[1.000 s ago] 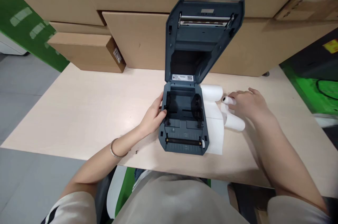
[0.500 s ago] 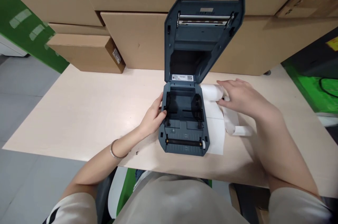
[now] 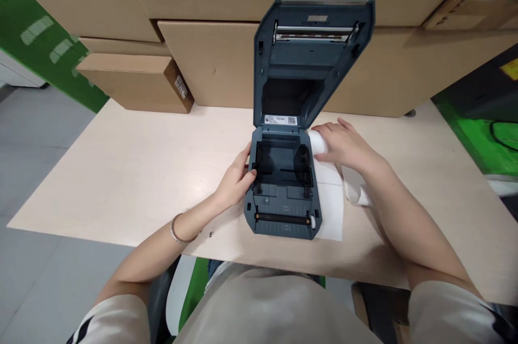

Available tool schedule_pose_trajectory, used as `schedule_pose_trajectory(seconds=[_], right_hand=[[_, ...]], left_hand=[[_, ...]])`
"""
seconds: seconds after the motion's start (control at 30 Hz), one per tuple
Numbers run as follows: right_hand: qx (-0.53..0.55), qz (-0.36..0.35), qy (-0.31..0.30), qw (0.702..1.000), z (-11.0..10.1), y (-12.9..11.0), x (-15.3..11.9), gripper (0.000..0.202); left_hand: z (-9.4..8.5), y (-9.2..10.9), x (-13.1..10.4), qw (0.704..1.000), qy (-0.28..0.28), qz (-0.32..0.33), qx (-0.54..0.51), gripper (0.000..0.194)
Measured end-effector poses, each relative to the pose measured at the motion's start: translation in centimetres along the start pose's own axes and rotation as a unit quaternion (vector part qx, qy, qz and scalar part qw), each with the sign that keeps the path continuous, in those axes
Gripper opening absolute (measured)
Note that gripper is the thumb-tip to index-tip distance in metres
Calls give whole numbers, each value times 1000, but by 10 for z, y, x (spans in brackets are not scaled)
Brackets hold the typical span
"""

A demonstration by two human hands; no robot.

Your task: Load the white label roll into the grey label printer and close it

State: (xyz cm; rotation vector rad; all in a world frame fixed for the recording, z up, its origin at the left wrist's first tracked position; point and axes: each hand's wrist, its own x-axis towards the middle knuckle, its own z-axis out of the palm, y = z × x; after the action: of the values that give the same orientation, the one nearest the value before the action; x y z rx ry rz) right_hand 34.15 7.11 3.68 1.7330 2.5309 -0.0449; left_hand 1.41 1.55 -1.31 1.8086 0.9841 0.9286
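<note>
A dark grey label printer (image 3: 283,193) stands on the table with its lid (image 3: 311,58) raised, showing a bare roll bay and a black roller near the front. My left hand (image 3: 236,179) grips the printer's left side, thumb on the rim, fingers mostly hidden along the wall. On the other side, my right hand (image 3: 343,144) is wrapped round a roll of white label paper (image 3: 318,142), which lies against the printer's right wall. A strip of white labels (image 3: 329,209) extends from beneath the roll toward the front. Another curled piece of white paper (image 3: 355,187) lies by my right wrist.
Large cardboard boxes (image 3: 210,63) form a wall behind the table (image 3: 162,171). A flat carton (image 3: 129,76) sits at the back left. On the right are a green surface (image 3: 469,133) and a black cable (image 3: 502,136).
My right hand has moved left along the label roll, closing round it nearer the printer. My left hand keeps its grip, and the printer stays in place with its lid up.
</note>
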Motion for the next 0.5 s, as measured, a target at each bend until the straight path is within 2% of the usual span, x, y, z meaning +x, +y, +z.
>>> schedule_pose_trajectory(seconds=[0.3, 0.5], right_hand=[[-17, -19, 37, 999, 6, 0, -7, 63], [-15, -29, 60, 998, -12, -5, -35, 59]], left_hand=[[1, -1, 0, 1000, 9, -15, -8, 71], [1, 1, 1, 1000, 6, -7, -15, 70]])
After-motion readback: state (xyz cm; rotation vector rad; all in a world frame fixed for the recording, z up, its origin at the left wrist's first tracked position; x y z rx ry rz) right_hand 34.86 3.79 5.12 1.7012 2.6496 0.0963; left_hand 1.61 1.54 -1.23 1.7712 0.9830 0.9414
